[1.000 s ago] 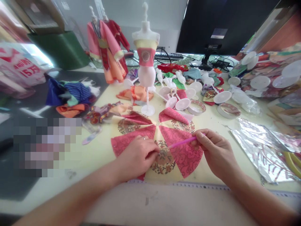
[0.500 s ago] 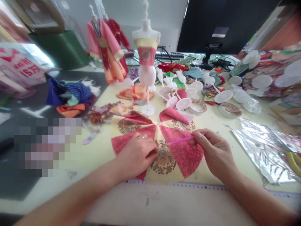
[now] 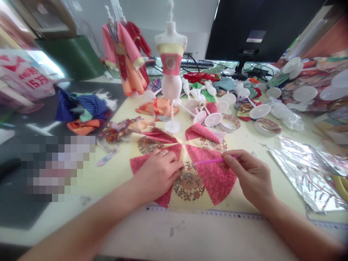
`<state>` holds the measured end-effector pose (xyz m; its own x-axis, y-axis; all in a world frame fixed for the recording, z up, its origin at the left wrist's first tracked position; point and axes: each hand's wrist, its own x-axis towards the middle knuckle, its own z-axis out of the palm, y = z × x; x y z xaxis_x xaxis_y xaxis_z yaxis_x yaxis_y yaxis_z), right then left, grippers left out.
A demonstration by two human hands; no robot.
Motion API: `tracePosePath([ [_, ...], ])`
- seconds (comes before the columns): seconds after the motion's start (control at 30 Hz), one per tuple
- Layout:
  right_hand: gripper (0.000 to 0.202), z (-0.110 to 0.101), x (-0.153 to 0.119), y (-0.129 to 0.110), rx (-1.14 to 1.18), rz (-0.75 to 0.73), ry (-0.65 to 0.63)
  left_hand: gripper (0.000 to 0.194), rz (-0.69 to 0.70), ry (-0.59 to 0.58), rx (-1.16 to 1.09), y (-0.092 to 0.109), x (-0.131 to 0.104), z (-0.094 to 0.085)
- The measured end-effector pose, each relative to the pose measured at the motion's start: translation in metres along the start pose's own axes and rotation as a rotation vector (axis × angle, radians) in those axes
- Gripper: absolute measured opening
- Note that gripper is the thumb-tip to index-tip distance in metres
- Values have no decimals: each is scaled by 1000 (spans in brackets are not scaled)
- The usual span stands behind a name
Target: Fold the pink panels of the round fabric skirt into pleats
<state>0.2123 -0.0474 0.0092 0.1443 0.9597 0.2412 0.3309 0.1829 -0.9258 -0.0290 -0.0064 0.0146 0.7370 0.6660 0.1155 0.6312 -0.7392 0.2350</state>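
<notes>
A round fabric piece (image 3: 214, 177) with pink patterned and cream floral panels lies spread on the pale table. My left hand (image 3: 160, 172), with a ring on one finger, rests on its left half, palm down, fingers lying over the cloth. Between the thumb and fingers of my right hand (image 3: 248, 175) is a pink pen (image 3: 208, 161), its tip pointing left over the fabric near the floral panel. Just behind the fabric stands a small white mannequin (image 3: 172, 87) wearing a pink and cream band.
Behind are dressed dolls (image 3: 126, 61), a black monitor (image 3: 261, 29) and fallen white stands (image 3: 213, 119). Tape rolls (image 3: 267, 127) and a silvery plastic sheet (image 3: 304, 177) lie right. Blue cloth (image 3: 87, 105) is at left; a ruler strip (image 3: 223, 214) runs along the front.
The fingers of my left hand have shifted a little and lie flatter on the fabric. The pink pen has tilted slightly closer to level. The whole view has moved slightly.
</notes>
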Motion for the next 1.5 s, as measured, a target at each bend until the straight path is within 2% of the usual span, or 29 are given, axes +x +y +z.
tracePosePath([
  [0.17, 7, -2, -3, 0, -136, -163, -21, 27, -4, -19, 71, 0, 1, 0],
  [0.37, 7, 1, -2, 0, -200, -288, -66, 27, -20, -27, 81, 1, 1, -1],
  [1.5, 7, 2, 0, 1, -271, -277, 9, 26, -25, -49, 74, 0, 0, -2],
])
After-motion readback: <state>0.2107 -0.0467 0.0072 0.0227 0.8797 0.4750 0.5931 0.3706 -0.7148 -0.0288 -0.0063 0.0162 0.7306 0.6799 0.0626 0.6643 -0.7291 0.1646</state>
